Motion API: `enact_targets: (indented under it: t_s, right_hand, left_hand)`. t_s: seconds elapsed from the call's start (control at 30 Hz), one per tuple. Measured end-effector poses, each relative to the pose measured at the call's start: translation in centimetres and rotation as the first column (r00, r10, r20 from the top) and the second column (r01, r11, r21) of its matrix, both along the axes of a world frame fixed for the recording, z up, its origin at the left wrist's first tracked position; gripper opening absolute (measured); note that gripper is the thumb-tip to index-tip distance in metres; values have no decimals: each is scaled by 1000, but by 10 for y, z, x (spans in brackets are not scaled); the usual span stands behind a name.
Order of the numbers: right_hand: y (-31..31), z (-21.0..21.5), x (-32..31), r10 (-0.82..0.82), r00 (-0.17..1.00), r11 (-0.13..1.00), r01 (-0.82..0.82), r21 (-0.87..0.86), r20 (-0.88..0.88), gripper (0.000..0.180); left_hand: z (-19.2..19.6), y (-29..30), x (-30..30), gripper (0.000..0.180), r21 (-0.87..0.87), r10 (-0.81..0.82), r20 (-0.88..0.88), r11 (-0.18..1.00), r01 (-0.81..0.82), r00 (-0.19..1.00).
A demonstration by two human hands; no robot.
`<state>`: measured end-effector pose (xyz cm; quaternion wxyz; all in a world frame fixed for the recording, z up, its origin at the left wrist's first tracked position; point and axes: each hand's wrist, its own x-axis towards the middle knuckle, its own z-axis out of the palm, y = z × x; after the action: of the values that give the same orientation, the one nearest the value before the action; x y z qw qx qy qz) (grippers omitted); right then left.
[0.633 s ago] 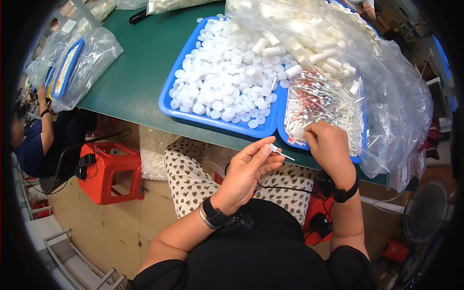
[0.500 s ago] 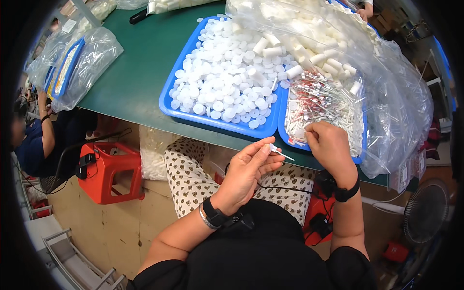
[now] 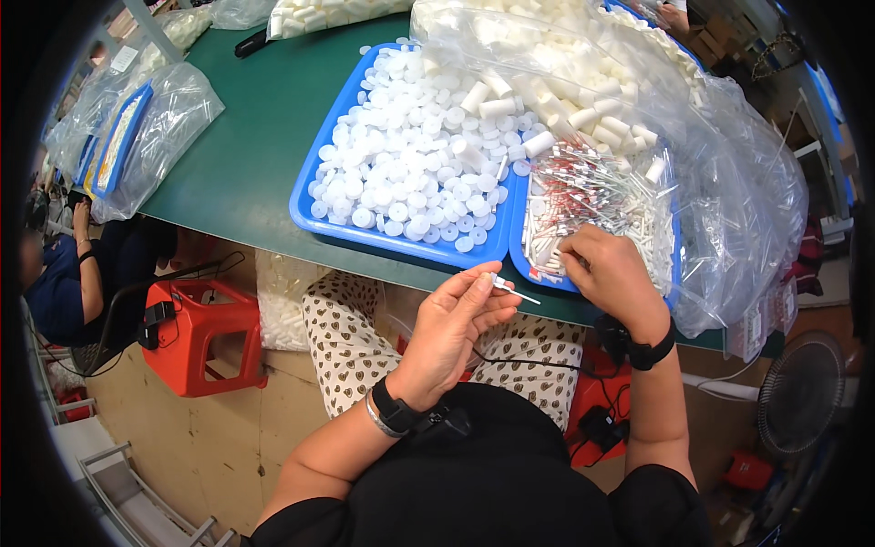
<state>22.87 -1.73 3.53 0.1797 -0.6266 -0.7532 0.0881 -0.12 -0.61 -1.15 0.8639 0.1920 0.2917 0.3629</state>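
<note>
My left hand [image 3: 442, 333] is closed, thumb against fingers, on a small white plastic piece with a thin rod [image 3: 516, 291] that points to the right. It hangs over my lap, just off the table's near edge. My right hand [image 3: 615, 278] is bent with its fingers pinched together, over the near part of the smaller blue tray [image 3: 518, 226]. What its fingertips hold, if anything, is too small to make out. Thin white and red-tinged rods [image 3: 583, 187] lie heaped in that tray. Beside it, a larger blue tray [image 3: 401, 247] holds many translucent white discs [image 3: 401, 150].
White cylinders [image 3: 602, 118] spill from a clear plastic bag [image 3: 729, 210] behind and right of the trays, on the green table [image 3: 255, 118]. A black marker-like object [image 3: 251, 44] lies at the far left. A red stool [image 3: 196, 342] and a person [image 3: 87, 273] are to the left.
The whole view has shifted slightly left. Both hands stay in nearly the same places relative to the trays, and the left keeps hold of the small white piece.
</note>
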Motion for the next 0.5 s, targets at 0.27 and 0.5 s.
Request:
enact_targets:
  t_s: [0.27,0.5]
  right_hand:
    - [-12,7,-9,-169,936,983,139,-119,-309,10]
    - [-2,5,-12,36,991,992,-20,127,-129,12]
  left_hand:
    - [7,8,4,35,23,71,37,997,-72,997]
    - [8,8,5,35,12,84,24,996,-84,996]
